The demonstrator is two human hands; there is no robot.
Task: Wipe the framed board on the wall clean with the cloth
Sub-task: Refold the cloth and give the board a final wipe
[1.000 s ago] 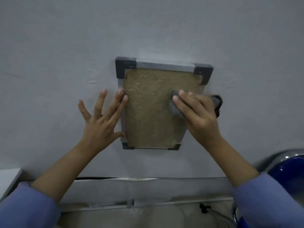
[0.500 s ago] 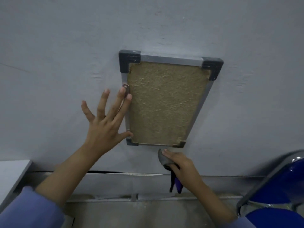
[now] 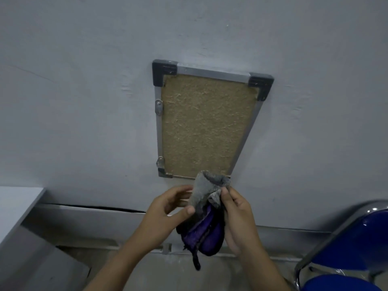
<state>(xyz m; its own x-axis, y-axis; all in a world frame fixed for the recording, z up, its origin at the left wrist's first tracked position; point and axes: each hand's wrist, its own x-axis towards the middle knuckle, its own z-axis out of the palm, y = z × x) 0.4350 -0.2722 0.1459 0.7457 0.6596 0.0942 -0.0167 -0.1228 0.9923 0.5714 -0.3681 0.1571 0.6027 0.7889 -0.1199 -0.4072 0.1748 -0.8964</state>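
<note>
Head view: I have the cloth (image 3: 206, 211) off the framed board (image 3: 206, 127), held just below the board's bottom edge in front of the wall (image 3: 84, 101). My right hand (image 3: 238, 219) pinches its grey top fold, and my left hand (image 3: 165, 215) has thumb and fingers curled round the other side, though blur hides how firmly, I think. The purple bulk hangs loose, so if I regrip carelessly it could slip and drop toward the blue chair (image 3: 352, 238), or I'd wipe with the dirty face
</note>
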